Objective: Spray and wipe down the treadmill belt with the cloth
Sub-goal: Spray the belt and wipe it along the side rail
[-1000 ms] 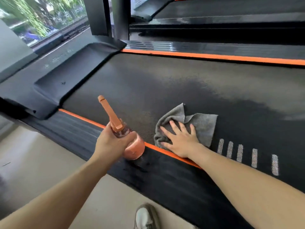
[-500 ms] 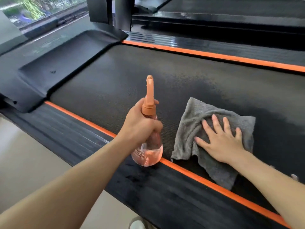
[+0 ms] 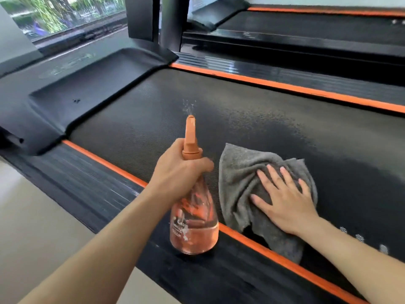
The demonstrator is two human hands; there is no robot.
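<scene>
My left hand [image 3: 178, 170] grips the neck of a clear spray bottle [image 3: 194, 224] with an orange nozzle and pinkish liquid. The nozzle points away over the black treadmill belt [image 3: 230, 119], and fine droplets hang just beyond its tip. My right hand [image 3: 285, 200] lies flat with spread fingers on a crumpled grey cloth [image 3: 241, 178], pressing it on the belt close to the near orange stripe. A darker, damp-looking patch of belt spreads beyond the cloth to the right.
The black ribbed side rail [image 3: 92, 187] with orange edging runs along the near side, above a pale floor [image 3: 32, 227]. The motor cover [image 3: 83, 91] lies at the left. An upright post [image 3: 153, 18] rises at the far end; a second treadmill [image 3: 317, 25] stands behind.
The bottle swung from tilting left to pointing straight out over the belt, and spray now leaves the nozzle. My right hand slid the cloth to the right along the belt.
</scene>
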